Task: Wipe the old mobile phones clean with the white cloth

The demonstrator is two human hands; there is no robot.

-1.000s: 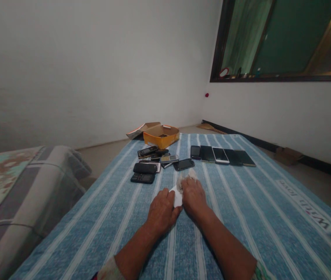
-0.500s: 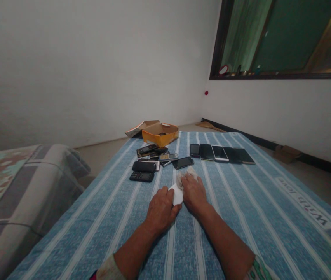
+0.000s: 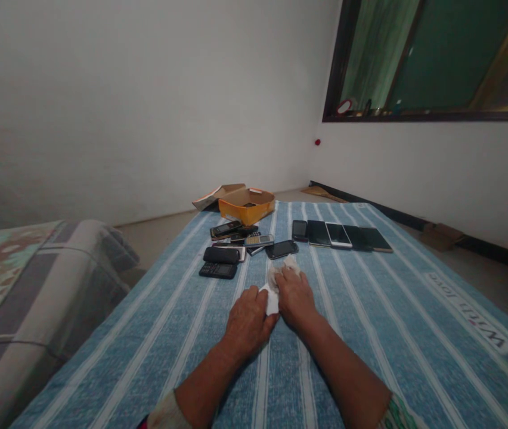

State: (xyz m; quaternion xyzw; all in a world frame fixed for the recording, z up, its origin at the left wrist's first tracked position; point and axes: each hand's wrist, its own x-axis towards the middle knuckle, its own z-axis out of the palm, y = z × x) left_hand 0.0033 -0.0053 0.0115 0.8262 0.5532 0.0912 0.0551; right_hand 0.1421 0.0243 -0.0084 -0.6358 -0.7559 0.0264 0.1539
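Left hand (image 3: 247, 319) clamps flat white item (image 3: 272, 302), fingers curled over its left edge, on striped cover (image 3: 146, 357). Right hand (image 3: 296, 296), fingers bunched together, grips crumpled cloth (image 3: 290, 261) by item's far end; exact contact hidden. Likely risk: slack left hold lets item skid over cover under push from cloth. Farther, dark phone (image 3: 282, 249) lies just beyond cloth; overreaching right hand could knock it. Yellow box (image 3: 245, 212) stands well beyond.

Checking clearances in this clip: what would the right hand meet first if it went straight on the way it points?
Beyond the cloth it holds, the right hand would probably first meet the dark phone lying just ahead, though depth is unclear.
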